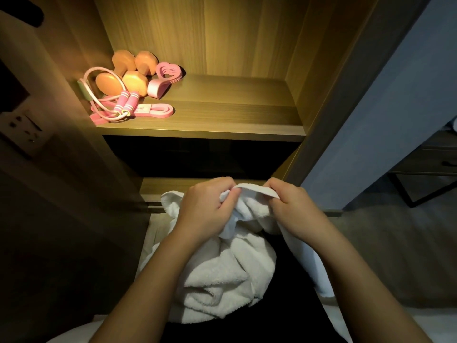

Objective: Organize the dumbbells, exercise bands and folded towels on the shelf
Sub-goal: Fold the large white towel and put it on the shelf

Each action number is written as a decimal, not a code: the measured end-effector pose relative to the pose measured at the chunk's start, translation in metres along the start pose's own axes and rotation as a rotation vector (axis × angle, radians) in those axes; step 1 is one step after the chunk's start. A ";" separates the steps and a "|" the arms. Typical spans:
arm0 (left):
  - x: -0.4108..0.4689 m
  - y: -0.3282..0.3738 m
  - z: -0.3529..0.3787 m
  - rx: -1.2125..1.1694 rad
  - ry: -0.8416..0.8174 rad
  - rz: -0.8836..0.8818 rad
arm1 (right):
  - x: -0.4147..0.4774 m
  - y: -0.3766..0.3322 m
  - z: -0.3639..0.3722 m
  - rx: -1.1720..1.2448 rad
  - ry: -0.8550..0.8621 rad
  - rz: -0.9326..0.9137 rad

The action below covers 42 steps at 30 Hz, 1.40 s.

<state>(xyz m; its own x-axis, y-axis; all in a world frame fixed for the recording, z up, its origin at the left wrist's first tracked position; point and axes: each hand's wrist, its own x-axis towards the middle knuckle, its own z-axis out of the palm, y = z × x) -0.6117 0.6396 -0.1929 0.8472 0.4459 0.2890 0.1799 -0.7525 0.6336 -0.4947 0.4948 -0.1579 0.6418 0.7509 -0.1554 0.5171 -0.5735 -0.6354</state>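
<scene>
Two orange dumbbells (134, 81) and pink exercise bands (158, 110) sit bunched at the left end of the lit shelf (235, 115) on my feed; below, left hand (207, 209) and right hand (294, 209), fingers curled, both pinch the upper edge of a rumpled white towel (222, 276) hanging between them.

Dumbbells (128, 70) behind jump rope (111, 95) on shelf (222, 120) left, towel (222, 268) below

A wall socket (23, 129) on the left; a black-framed desk (427, 159) stands far right on grey carpet (395, 243)
</scene>
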 end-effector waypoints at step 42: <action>-0.022 -0.010 0.005 -0.245 0.204 -0.413 | -0.021 -0.002 -0.014 0.329 -0.366 -0.064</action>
<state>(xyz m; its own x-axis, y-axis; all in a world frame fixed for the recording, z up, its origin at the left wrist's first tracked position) -0.6295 0.6350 -0.2093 0.6111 0.7855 0.0975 0.3359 -0.3689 0.8666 -0.5010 0.4759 -0.1432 0.3431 0.8809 -0.3261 0.3050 -0.4328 -0.8483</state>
